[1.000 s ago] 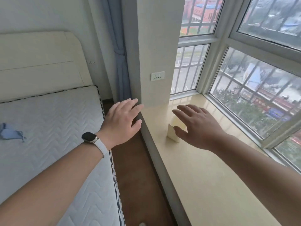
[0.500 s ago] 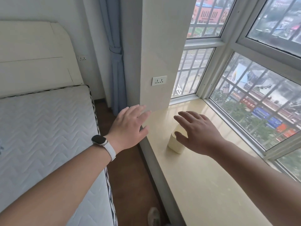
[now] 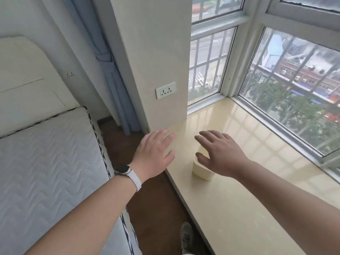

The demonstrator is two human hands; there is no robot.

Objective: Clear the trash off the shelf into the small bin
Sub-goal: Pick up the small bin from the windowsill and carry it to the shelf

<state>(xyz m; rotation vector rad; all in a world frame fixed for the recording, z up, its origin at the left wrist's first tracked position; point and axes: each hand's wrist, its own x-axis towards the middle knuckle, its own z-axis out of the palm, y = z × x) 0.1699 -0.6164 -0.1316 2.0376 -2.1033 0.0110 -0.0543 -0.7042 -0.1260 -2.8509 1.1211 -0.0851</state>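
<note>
Currently small cream plastic bin (image 3: 201, 172) sits upright on glossy beige window shelf (image 3: 239, 208), nr its front edge. Right hand (image 3: 219, 153) hovers just over bin, fingers spread, grasping nothing. Left hand (image 3: 152, 153) at bin's 9 o'clock, fingers straight, also released, w/ white-strap watch (image 3: 122, 169) on wrist. White quilted mattress (image 3: 46, 162) further out at 9.

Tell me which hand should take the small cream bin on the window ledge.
Right. The right hand is spread directly over the small cream plastic bin, thumb by its rim; the left hand hovers at the glossy beige ledge edge, apart from it.
</note>
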